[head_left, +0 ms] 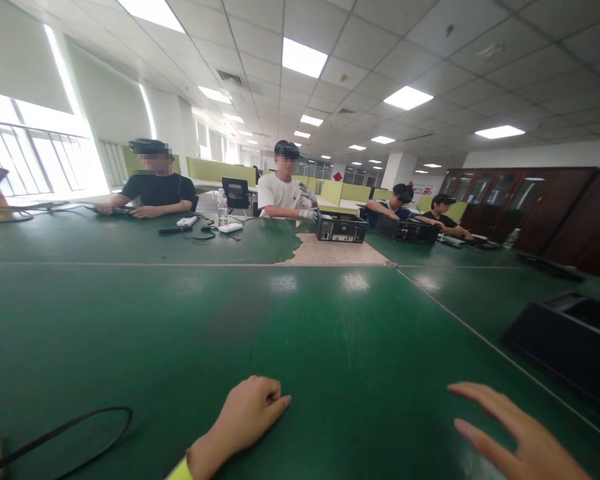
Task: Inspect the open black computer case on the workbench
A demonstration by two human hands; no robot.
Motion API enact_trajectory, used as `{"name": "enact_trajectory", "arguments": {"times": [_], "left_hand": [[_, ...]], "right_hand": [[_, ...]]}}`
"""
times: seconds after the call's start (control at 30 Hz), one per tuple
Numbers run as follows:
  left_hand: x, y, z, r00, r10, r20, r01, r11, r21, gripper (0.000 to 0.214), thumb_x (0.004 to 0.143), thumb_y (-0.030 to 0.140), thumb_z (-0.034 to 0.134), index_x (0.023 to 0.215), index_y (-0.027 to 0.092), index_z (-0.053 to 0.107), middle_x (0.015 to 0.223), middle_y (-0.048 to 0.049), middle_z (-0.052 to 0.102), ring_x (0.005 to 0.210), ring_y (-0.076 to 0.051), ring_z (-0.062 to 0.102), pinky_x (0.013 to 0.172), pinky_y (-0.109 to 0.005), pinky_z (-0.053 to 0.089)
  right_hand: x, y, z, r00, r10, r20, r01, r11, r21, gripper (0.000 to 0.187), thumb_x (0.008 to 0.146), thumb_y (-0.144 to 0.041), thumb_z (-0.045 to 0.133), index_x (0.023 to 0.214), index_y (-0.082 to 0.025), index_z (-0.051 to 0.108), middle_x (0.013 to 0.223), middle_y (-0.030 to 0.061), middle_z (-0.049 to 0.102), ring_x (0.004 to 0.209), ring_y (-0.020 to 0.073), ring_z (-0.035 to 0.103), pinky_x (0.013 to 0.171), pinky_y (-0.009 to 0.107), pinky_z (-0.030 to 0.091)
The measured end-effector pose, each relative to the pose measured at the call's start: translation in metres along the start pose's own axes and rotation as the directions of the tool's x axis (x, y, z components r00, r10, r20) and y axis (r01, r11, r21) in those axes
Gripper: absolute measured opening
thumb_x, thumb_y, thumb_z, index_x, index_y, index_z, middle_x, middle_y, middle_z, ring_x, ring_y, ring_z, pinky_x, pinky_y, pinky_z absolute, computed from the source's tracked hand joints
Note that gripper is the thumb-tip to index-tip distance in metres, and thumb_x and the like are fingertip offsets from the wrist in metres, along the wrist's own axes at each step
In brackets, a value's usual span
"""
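Observation:
My left hand (247,413) rests on the green table mat (190,327) near the front edge, its fingers curled into a loose fist with nothing in it. My right hand (517,433) hovers low over the mat at the right, fingers spread and pointing left, and it holds nothing. A black computer case (567,343) lies just beyond and to the right of my right hand. A black cable (87,433) loops on the mat to the left of my left hand.
Several other people sit at the far side of the table. One works on an open black computer case (341,227); two more sit at another case (414,231). A water bottle (223,208), small devices and cables lie at the far left. Dark wooden cabinets (540,200) line the right wall.

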State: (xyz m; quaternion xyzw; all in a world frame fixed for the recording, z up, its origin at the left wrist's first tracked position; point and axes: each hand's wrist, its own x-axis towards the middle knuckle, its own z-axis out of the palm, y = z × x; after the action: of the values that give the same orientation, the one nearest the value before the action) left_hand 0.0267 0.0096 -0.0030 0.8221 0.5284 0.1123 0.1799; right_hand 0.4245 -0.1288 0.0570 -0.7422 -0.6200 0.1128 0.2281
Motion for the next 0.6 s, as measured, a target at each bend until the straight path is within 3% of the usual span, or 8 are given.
{"name": "enact_trajectory", "arguments": {"times": [0.17,0.2,0.27,0.37,0.47,0.53,0.57,0.6], "left_hand": [[0.003,-0.004,-0.007,0.999,0.028,0.036,-0.025,0.997,-0.072,0.039,0.085,0.048,0.042,0.058,0.02,0.042,0.058,0.0029,0.044,0.057,-0.013,0.043,0.054,-0.024,0.027],[0.003,-0.004,-0.008,0.999,0.032,0.034,-0.028,0.995,-0.099,0.04,0.085,0.049,0.042,0.058,0.02,0.042,0.058,0.0029,0.043,0.057,-0.013,0.043,0.054,-0.024,0.028],[0.002,-0.003,-0.01,0.999,0.04,0.016,-0.036,0.984,-0.176,0.041,0.086,0.05,0.04,0.058,0.02,0.042,0.058,0.003,0.042,0.056,-0.013,0.042,0.054,-0.024,0.029],[-0.006,0.014,-0.019,0.996,0.067,-0.065,-0.083,0.951,-0.298,0.041,0.087,0.049,0.041,0.06,0.019,0.046,0.06,0.0024,0.046,0.057,-0.013,0.043,0.055,-0.024,0.033],[-0.022,0.049,-0.044,0.965,0.152,-0.214,-0.225,0.898,-0.379,0.035,0.089,0.047,0.043,0.071,0.02,0.057,0.071,-0.0002,0.057,0.068,-0.015,0.051,0.065,-0.024,0.04],[-0.035,0.075,-0.071,0.928,0.262,-0.264,-0.349,0.861,-0.369,0.03,0.089,0.046,0.046,0.092,0.022,0.063,0.094,-0.0036,0.063,0.087,-0.018,0.055,0.081,-0.025,0.042],[-0.041,0.088,-0.087,0.914,0.331,-0.234,-0.396,0.851,-0.344,0.031,0.089,0.046,0.048,0.104,0.024,0.063,0.109,-0.0048,0.062,0.099,-0.02,0.053,0.089,-0.027,0.039],[-0.047,0.098,-0.103,0.903,0.397,-0.163,-0.429,0.847,-0.315,0.035,0.088,0.047,0.049,0.114,0.027,0.061,0.122,-0.0049,0.058,0.11,-0.022,0.049,0.097,-0.029,0.035]], "right_hand": [[0.048,0.077,-0.103,0.945,0.067,-0.321,-0.157,0.952,-0.263,0.07,0.078,-0.063,0.05,0.117,-0.006,0.061,0.127,0.0251,0.055,0.121,0.036,0.048,0.103,0.042,0.033],[0.057,0.087,-0.116,0.939,0.067,-0.336,-0.174,0.938,-0.3,0.076,0.079,-0.062,0.048,0.12,0.0,0.058,0.129,0.0287,0.052,0.123,0.0372,0.045,0.103,0.042,0.032],[0.07,0.091,-0.127,0.965,0.103,-0.243,-0.173,0.941,-0.29,0.085,0.078,-0.065,0.047,0.124,0.006,0.054,0.129,0.0323,0.05,0.124,0.0375,0.045,0.099,0.041,0.034],[0.066,0.052,-0.108,0.984,0.176,-0.01,-0.174,0.963,-0.207,0.088,0.072,-0.07,0.054,0.127,-0.001,0.055,0.126,0.0276,0.055,0.116,0.0363,0.054,0.098,0.043,0.039],[0.044,-0.025,-0.073,0.978,0.013,0.208,-0.004,0.999,-0.043,0.085,0.071,-0.07,0.057,0.135,-0.014,0.049,0.139,0.0169,0.047,0.127,0.0342,0.045,0.107,0.046,0.032],[0.038,-0.077,-0.056,0.883,-0.188,0.429,0.089,0.966,0.241,0.078,0.081,-0.068,0.047,0.141,-0.019,0.041,0.139,0.0122,0.048,0.126,0.0287,0.047,0.105,0.043,0.036],[0.041,-0.099,-0.05,0.827,-0.274,0.49,0.088,0.926,0.368,0.074,0.085,-0.066,0.041,0.141,-0.018,0.04,0.132,0.012,0.056,0.117,0.0265,0.055,0.099,0.041,0.042],[0.049,-0.119,-0.044,0.802,-0.336,0.493,0.107,0.894,0.435,0.068,0.087,-0.063,0.039,0.138,-0.017,0.044,0.122,0.011,0.063,0.106,0.0241,0.062,0.092,0.039,0.047]]}}
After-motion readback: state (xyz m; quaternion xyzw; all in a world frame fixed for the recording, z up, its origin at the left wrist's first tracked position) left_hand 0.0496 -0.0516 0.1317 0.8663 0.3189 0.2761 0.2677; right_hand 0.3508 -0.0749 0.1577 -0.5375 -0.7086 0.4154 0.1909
